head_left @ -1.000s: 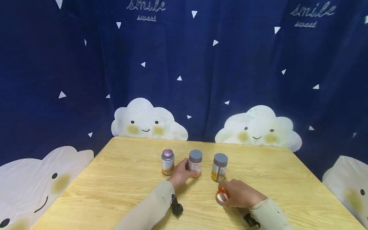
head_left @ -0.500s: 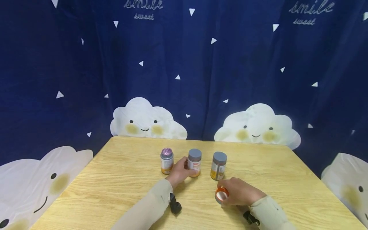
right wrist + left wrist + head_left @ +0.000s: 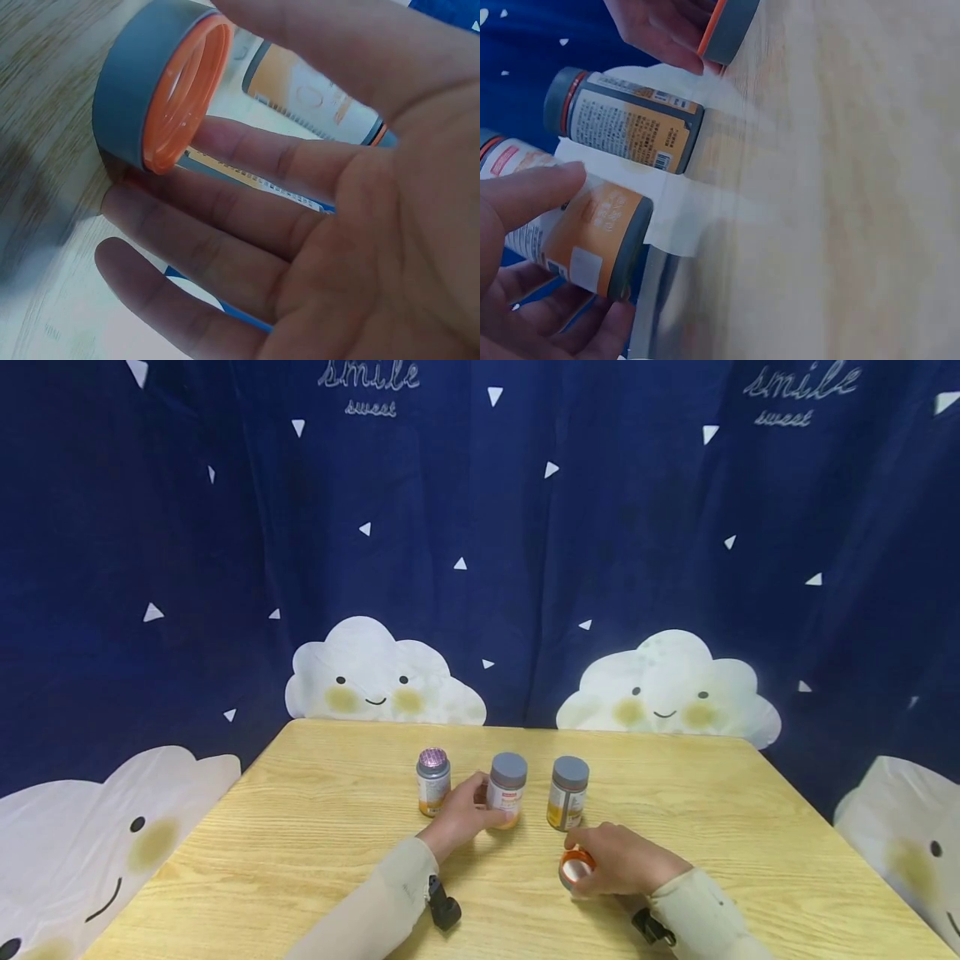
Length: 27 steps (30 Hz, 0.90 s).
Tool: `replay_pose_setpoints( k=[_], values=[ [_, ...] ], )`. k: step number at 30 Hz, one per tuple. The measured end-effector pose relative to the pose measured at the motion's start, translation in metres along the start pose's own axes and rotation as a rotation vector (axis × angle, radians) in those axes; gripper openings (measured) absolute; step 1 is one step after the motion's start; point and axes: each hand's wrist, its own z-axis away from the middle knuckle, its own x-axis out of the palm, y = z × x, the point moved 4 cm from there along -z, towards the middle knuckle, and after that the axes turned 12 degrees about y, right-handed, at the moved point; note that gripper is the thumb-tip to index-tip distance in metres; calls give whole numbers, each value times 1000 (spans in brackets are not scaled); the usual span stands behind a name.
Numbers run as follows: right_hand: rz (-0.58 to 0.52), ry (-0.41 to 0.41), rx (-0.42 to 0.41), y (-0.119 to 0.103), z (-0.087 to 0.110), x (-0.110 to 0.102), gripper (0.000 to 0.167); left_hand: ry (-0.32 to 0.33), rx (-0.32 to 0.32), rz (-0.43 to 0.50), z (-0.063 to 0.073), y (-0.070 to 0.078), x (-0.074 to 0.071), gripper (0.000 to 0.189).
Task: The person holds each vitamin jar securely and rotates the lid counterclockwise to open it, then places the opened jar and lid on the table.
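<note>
Standing beyond the cap (image 3: 576, 867) is a lidded bottle (image 3: 567, 797).

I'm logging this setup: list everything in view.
Capped cylindrical bottle: one, grey lid, white-and-orange label, in the left hand.
Second capped bottle: one, same colours, right of the first.
Foil-sealed cylindrical bottle: one, grey neck, pink-purple foil, left of the first.
Round lid: one, grey outside, orange inside, in the right hand.
Wooden table: one, pale yellow, under the bottles.
Fabric backdrop: one, navy, behind the table.
Printed clouds: four, white, on it.
Printed triangles: many, white, on it.
"smile sweet" lettering: two, pale, up top.
Wrist devices: two, black, at the wrists.
Sleeves: two, cream, on the forearms.
Hands: two, bare, over the table.
</note>
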Motion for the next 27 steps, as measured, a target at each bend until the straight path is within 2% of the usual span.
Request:
replay_pose_setpoints(
  k=[5, 9, 13, 16, 20, 27],
  values=[
    [-17, -14, 34, 1, -2, 0, 49, -58, 73, -48, 9, 2, -4, 45],
    [-25, 2, 6, 0, -3, -2, 46, -109, 131, -84, 17, 4, -6, 45],
    [-48, 83, -51, -7, -6, -9, 34, -158, 183, -114, 24, 7, -6, 44],
    [-89, 166, -88, -15, -8, -15, 34, -201, 217, -126, 30, 12, -4, 44],
    [-146, 237, -125, -26, -7, -21, 43, -273, 233, -142, 39, 19, -1, 45],
    [-189, 289, -193, -44, -4, -29, 48, -374, 237, -193, 48, 29, 4, 43]
  ],
)
